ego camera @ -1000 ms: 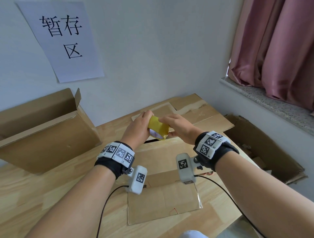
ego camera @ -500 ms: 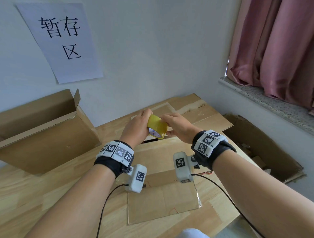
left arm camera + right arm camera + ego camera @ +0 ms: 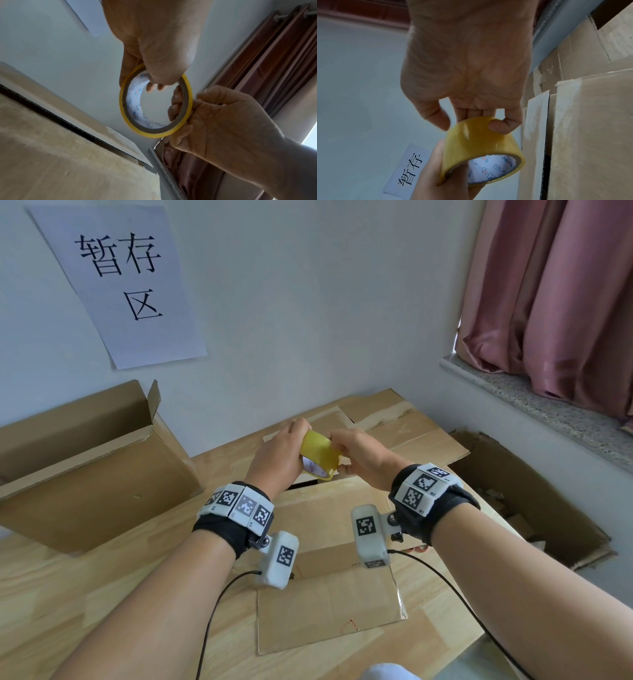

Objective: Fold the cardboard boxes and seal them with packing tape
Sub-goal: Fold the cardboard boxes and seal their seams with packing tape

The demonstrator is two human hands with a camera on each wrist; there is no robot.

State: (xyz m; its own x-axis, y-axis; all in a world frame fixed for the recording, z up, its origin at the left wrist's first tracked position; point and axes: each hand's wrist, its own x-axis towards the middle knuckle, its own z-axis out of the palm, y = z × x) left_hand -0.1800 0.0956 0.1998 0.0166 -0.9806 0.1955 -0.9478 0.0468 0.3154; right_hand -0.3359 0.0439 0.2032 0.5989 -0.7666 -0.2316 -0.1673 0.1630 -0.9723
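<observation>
We hold the packing tape roll point(image 3: 318, 455) in the air above the flattened cardboard box point(image 3: 329, 594) on the wooden desk point(image 3: 85, 587). Its axis tilts, with the open core facing down and toward us. Our left hand point(image 3: 275, 455) curls round its left rim; our right hand point(image 3: 359, 455) pinches the right rim, fingers inside the core. The roll is a glossy yellow ring with a grey cardboard core, printed white inside.

tape roll point(image 3: 318, 455) above table point(image 3: 68, 594), open box point(image 3: 92, 474) left
</observation>
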